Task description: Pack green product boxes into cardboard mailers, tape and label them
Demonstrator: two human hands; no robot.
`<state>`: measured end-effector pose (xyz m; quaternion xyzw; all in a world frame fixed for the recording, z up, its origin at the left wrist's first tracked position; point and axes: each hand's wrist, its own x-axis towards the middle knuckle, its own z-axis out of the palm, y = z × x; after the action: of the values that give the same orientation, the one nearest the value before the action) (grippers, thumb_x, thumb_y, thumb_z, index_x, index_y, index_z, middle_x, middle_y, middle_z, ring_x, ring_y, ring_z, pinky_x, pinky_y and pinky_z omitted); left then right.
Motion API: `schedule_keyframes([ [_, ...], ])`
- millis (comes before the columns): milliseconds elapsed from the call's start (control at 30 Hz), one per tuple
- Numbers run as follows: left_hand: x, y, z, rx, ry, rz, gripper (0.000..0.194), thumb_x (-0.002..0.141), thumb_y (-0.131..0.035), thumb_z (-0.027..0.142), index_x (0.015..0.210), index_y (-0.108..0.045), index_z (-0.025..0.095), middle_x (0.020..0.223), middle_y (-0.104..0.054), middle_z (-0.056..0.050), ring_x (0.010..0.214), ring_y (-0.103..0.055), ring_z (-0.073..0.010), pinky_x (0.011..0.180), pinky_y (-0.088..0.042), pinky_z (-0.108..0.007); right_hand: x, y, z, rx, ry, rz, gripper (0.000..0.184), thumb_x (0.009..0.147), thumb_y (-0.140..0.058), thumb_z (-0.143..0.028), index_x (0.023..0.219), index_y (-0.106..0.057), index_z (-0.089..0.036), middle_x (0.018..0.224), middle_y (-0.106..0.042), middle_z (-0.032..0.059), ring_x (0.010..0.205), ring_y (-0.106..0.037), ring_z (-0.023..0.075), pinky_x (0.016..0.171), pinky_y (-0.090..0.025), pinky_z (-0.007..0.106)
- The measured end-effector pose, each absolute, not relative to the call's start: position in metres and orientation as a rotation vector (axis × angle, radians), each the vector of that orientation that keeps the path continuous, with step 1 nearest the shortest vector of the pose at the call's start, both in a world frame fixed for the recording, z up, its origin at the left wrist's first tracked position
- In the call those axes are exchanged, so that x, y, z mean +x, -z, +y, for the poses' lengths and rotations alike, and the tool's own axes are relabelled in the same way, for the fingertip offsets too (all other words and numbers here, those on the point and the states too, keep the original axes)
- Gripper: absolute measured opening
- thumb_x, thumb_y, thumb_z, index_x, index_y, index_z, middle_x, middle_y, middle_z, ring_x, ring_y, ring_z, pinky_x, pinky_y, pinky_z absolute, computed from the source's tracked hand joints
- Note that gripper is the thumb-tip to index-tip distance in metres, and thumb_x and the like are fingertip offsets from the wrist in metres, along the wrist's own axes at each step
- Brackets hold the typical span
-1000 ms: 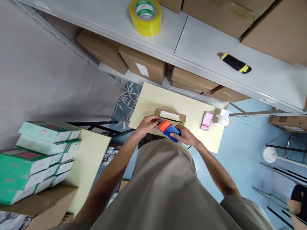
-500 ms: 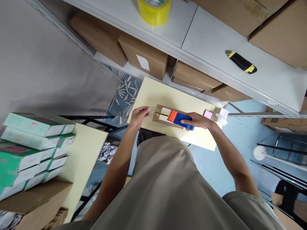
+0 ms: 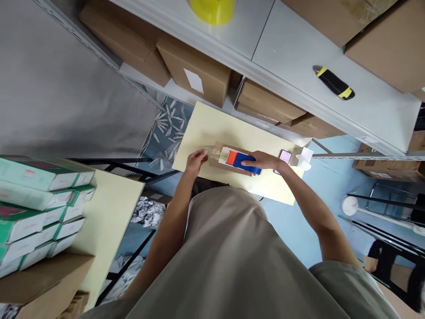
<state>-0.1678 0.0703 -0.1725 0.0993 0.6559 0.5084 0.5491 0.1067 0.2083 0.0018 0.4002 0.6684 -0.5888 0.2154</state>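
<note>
On the pale yellow table (image 3: 202, 122) lies a long, narrow cardboard box (image 3: 216, 153) with a white label (image 3: 226, 153) on its top. My right hand (image 3: 264, 161) is wrapped round a blue tape dispenser (image 3: 247, 161) with an orange front, held over the box's right part. Just off the box's left end, my left hand (image 3: 196, 161) is closed in a pinch. A clear strip of tape (image 3: 211, 153) runs from its fingertips to the box; its exact edges are hard to make out.
A phone (image 3: 283, 158) lies right of my right hand, near a white open carton (image 3: 303, 157). Beyond the table, a shelf (image 3: 288, 53) bears a yellow tape roll (image 3: 212, 11) and a utility knife (image 3: 334, 83). Green-and-white boxes (image 3: 43, 212) are stacked on the left table.
The dispenser in my right hand has shifted slightly left along the box, covering more of its top. My hands are a little closer together. The view has moved slightly.
</note>
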Motion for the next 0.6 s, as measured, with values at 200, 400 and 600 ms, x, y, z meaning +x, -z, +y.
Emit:
schedule_keyframes([
  [200,-0.153,0.175,0.073,0.334,-1.138,1.730,0.056,0.071,-0.087,0.053,0.113,-0.074,0.019,0.097,-0.075,-0.006,0.079,-0.067,-0.0148,0.073,-0.053,-0.027,0.103,-0.008,0.207,1.107,1.642,1.830,0.068,0.086,-0.075,-0.085,0.097,-0.068,-0.019,0.077,-0.078,0.0077,0.067,-0.073,0.0208,0.063,-0.056,0.030],
  [400,-0.160,0.148,0.074,0.780,-1.050,1.870,0.041,0.078,-0.085,0.055,0.098,-0.077,0.020,0.100,-0.079,-0.008,0.089,-0.069,-0.0194,0.083,-0.054,-0.030,0.101,-0.005,0.209,1.091,1.613,1.863,0.072,0.084,-0.074,-0.088,0.098,-0.071,-0.018,0.081,-0.080,0.0080,0.071,-0.075,0.0215,0.065,-0.055,0.029],
  [600,-0.147,0.141,0.079,0.689,-1.020,1.922,0.037,0.074,-0.087,0.050,0.090,-0.075,0.019,0.095,-0.080,-0.008,0.085,-0.071,-0.0209,0.080,-0.055,-0.033,0.106,-0.006,0.214,1.082,1.611,1.831,0.074,0.079,-0.078,-0.088,0.095,-0.077,-0.016,0.078,-0.080,0.0084,0.072,-0.075,0.0225,0.068,-0.056,0.031],
])
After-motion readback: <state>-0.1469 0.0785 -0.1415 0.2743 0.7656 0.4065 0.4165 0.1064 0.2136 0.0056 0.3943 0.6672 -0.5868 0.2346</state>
